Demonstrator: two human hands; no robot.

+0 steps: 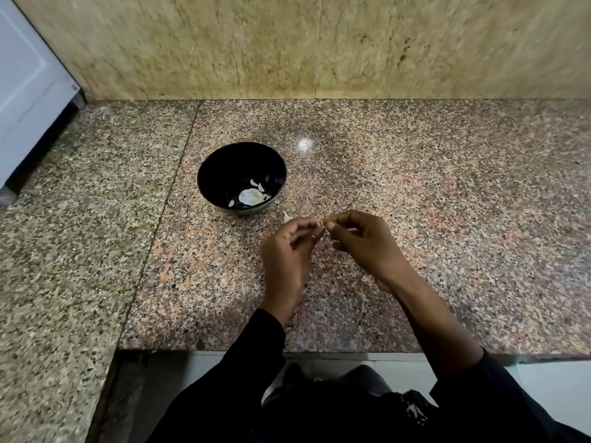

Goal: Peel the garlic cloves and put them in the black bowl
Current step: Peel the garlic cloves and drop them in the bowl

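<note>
Both hands meet just in front of the black bowl (241,177), on the side nearest the person, held over the granite counter (415,193). The left hand (289,251) has its fingers curled inward with thumb and forefinger brought together; the right hand (364,238) is curled the same way, its fingertips (329,226) almost touching those of the left. Between the two pinches only a tiny pale speck shows, most likely the garlic clove (323,223) being peeled or a scrap of its skin; it is too small and too covered by the fingers to say which hand truly holds it, or which way its long axis runs.

The relation that matters is the clove to the bowl. The bowl lies beyond and to the left of the hands, so the left hand is the nearer one and has the shorter path to the rim. Several peeled cloves (256,195) already lie at the bottom of the bowl, towards its near wall. A pale bit (286,216) rests on the counter just beside the bowl's near edge, next to the left hand; whether it is skin or an unpeeled clove is unclear.
</note>
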